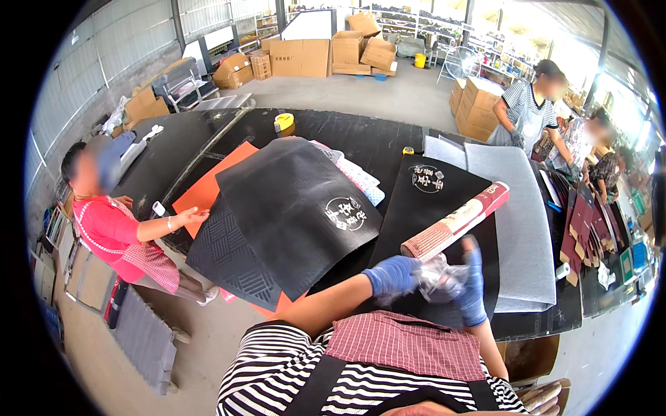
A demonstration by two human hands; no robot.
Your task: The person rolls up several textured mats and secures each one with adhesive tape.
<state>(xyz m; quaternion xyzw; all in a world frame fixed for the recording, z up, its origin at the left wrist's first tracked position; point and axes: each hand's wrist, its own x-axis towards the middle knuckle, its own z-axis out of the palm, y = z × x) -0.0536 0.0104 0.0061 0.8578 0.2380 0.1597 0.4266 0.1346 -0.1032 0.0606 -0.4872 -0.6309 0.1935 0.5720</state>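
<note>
Both my hands wear blue gloves and are close together above the near part of the table. My left hand [393, 276], smeared by motion, is closed at the left side of a crumpled clear plastic film [440, 277]. On the film's right side is my right hand [473, 290], one finger pointing up and the others gathered round the film. Just beyond them a rolled mat [454, 222] in a red and cream printed wrapper lies diagonally. Under the roll is a flat black mat [423, 197] with a white printed emblem.
Large black mats [291, 208] are stacked at left over an orange sheet [215, 177]. A folded grey mat [517, 229] lies at right. Yellow tape [284, 123] stands at the back of the black table [347, 125]. A person in red [114, 232] stands left; others work at right.
</note>
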